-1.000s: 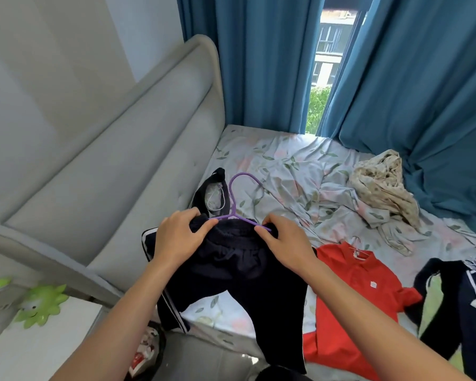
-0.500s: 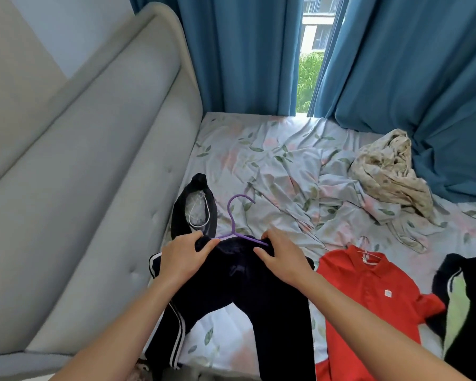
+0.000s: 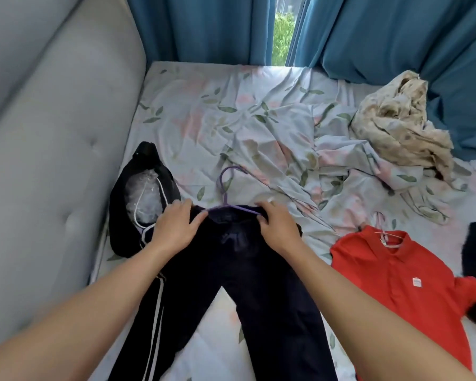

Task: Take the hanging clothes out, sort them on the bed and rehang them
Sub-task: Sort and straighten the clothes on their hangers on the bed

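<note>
Directly ahead of us the dark trousers (image 3: 248, 284) lie flat on the bed (image 3: 204, 111), waistband away from us and the two legs running back toward our body, so their long axis points straight out from us. Going from the left: a black garment with white piping (image 3: 138, 215) lies against the grey headboard (image 3: 52, 133), and just beside it our left hand (image 3: 173, 229) rests on the left end of the waistband, fingers spread and lightly curved over the cloth. Between our hands the purple hanger (image 3: 227, 199) lies crosswise, its bar along the waistband and its hook pointing away. Our right hand (image 3: 278, 229) holds the right end, fingers curled over the cloth and hanger arm. Both hands sit equally near. Further right lies a red polo shirt (image 3: 401, 276) on its own hanger.
</note>
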{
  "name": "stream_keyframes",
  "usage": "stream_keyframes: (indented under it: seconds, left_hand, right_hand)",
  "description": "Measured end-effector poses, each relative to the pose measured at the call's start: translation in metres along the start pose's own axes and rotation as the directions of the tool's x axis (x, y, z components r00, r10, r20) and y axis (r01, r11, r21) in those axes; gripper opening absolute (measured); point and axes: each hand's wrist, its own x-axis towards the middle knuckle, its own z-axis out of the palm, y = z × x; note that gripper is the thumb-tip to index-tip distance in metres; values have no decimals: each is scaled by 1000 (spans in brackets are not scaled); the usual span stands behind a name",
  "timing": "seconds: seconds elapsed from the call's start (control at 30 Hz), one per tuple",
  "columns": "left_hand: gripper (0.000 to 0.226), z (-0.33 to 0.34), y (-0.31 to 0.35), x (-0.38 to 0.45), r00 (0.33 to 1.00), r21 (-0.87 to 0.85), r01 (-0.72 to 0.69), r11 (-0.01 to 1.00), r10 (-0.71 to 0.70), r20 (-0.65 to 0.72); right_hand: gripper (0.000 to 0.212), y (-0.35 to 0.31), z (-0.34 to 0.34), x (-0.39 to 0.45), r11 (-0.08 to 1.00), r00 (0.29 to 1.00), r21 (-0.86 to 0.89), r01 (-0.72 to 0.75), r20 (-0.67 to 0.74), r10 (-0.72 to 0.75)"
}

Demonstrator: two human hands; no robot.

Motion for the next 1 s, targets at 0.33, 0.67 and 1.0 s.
stream_keyframes:
  seconds: [0.33, 0.67, 1.0]
  left_hand:
    - [54, -17, 18, -51, 998, 128, -57, 990, 57, 4]
    - [57, -145, 98, -179, 970, 83, -237, 968, 240, -32]
    - [69, -218, 164, -276, 823, 69, -563, 823, 566, -38]
  right_hand:
    - [53, 6, -20, -54, 997, 998, -77, 5, 67, 1]
    - [55, -67, -149, -217, 991, 997, -116, -71, -13, 70]
    - [49, -123, -229, -392, 960, 912, -72, -269, -338, 230]
